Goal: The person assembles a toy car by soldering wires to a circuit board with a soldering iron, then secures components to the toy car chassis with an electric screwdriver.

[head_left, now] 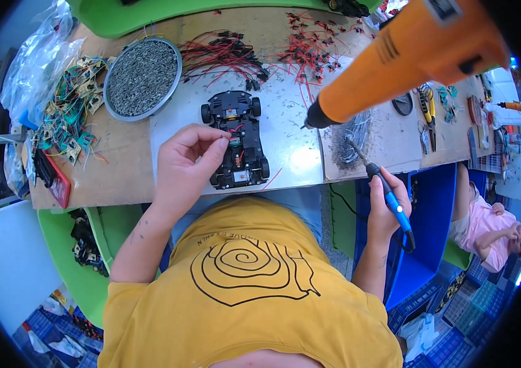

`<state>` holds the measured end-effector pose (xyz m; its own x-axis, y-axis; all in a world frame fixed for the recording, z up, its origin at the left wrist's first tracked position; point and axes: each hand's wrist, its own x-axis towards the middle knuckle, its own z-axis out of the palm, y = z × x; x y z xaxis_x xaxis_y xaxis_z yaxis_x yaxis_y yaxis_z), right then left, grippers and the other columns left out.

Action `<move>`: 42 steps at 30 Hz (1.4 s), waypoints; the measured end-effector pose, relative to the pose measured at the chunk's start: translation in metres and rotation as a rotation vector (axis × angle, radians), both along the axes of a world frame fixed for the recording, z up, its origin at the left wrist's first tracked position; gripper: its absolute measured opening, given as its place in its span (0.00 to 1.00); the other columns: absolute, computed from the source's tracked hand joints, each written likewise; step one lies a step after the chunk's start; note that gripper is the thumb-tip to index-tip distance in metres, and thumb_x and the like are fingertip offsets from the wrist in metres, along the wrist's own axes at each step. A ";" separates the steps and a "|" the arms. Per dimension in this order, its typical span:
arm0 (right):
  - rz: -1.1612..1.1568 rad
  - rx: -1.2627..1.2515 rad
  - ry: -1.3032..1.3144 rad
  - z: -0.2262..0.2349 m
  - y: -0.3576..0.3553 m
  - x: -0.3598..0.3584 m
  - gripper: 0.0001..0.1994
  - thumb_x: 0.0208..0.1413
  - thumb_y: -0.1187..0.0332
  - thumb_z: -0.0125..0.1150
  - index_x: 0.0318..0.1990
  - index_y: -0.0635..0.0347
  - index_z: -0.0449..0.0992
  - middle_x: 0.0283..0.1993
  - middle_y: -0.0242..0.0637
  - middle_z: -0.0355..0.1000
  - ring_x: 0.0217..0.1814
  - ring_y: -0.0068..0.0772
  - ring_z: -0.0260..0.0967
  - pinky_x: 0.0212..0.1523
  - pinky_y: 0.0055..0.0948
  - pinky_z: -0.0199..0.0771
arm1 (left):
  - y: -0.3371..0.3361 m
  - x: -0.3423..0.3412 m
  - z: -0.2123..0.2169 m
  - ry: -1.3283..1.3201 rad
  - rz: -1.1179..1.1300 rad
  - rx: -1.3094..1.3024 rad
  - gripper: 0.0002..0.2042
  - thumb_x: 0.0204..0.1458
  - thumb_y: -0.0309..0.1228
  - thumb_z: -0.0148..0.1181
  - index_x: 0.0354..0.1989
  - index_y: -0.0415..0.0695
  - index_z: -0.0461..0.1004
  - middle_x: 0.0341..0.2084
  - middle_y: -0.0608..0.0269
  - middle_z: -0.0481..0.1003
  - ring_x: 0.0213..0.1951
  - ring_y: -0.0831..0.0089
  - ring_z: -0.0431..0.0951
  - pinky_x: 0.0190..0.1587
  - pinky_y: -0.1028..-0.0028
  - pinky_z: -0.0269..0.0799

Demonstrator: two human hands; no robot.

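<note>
Currently left hand (184, 162) pinches a wire on the toy car chassis (238, 140), mid-worktop (119, 172); right hand (386, 205) grips the soldering iron (383, 187) off right. Risks, I judge: hot tip burns fingers, pinch slips, joint fails.

We wear a yellow short-sleeved shirt (254, 294) with a black spiral line drawing and small curved lettering above it.

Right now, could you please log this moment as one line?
left hand: pinching red wire on toy car chassis | right hand: holding blue soldering iron, tip off chassis
</note>
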<state>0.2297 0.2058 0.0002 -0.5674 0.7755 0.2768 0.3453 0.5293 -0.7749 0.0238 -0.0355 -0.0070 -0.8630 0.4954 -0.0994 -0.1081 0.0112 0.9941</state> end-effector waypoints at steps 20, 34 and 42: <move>0.534 -0.423 0.149 -0.004 -0.052 -0.043 0.12 0.45 0.75 0.69 0.39 0.69 0.78 0.29 0.36 0.73 0.28 0.22 0.66 0.31 0.19 0.63 | -0.007 0.007 -0.011 0.468 -0.097 -0.409 0.05 0.38 0.26 0.66 0.23 0.42 0.76 0.31 0.61 0.70 0.38 0.64 0.70 0.43 0.69 0.65; 0.563 -0.414 0.096 -0.005 -0.057 -0.047 0.12 0.44 0.75 0.68 0.38 0.68 0.78 0.28 0.35 0.72 0.28 0.21 0.65 0.31 0.19 0.63 | -0.003 0.008 -0.011 0.520 -0.094 -0.461 0.05 0.35 0.27 0.66 0.22 0.42 0.76 0.30 0.61 0.69 0.37 0.62 0.69 0.41 0.67 0.64; 0.513 -0.456 0.229 -0.005 -0.055 -0.051 0.15 0.47 0.70 0.69 0.41 0.69 0.77 0.30 0.36 0.73 0.30 0.22 0.66 0.32 0.19 0.63 | -0.003 0.007 -0.009 0.541 -0.113 -0.474 0.05 0.36 0.27 0.65 0.22 0.42 0.77 0.30 0.59 0.69 0.38 0.60 0.70 0.41 0.67 0.65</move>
<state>0.1789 0.1504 -0.0043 -0.8575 0.4935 0.1452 -0.0579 0.1879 -0.9805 0.0306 -0.0385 -0.0165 -0.7980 0.5943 0.1005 0.4246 0.4361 0.7934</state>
